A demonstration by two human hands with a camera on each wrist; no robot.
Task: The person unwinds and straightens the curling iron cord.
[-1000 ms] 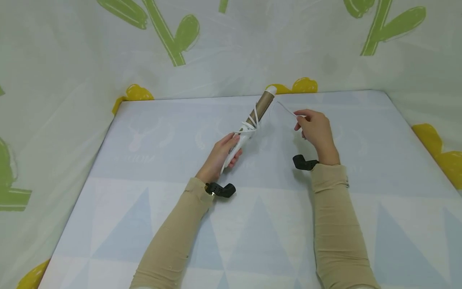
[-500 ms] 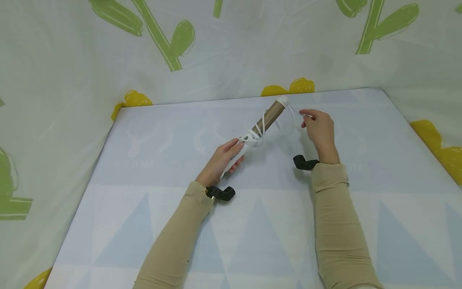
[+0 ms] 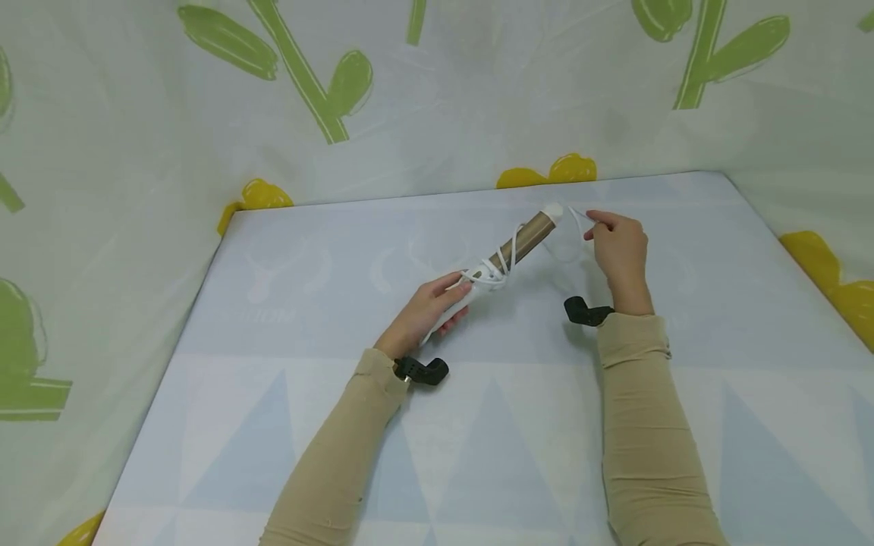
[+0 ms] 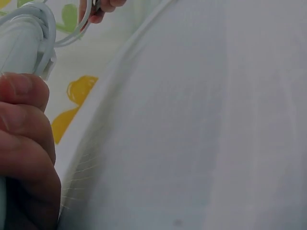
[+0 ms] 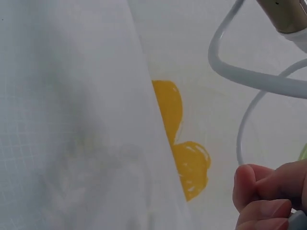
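A curling iron [image 3: 532, 236] with a gold-brown barrel, white tip and white handle is held above the table, tip pointing to the far right. My left hand [image 3: 423, 311] grips its handle. White cord [image 3: 504, 264] winds in loose loops around the lower barrel and the top of the handle. Past the tip, my right hand [image 3: 621, 246] pinches a free stretch of that cord. In the right wrist view, the hand [image 5: 273, 196] has thumb and fingertips together on the cord [image 5: 240, 139], and a small grey piece shows in the palm, its kind unclear.
The table [image 3: 341, 425] has a pale blue and white triangle-patterned cover. Behind it hangs a pale curtain [image 3: 471, 98] printed with green plants and yellow shapes. A black wrist camera [image 3: 425, 371] sits on the left wrist, another camera [image 3: 586, 311] on the right.
The curling iron has tilted flatter, its tip swinging right and nearer to me. The right hand has shifted slightly right, still holding the cord. Loops remain around the barrel.
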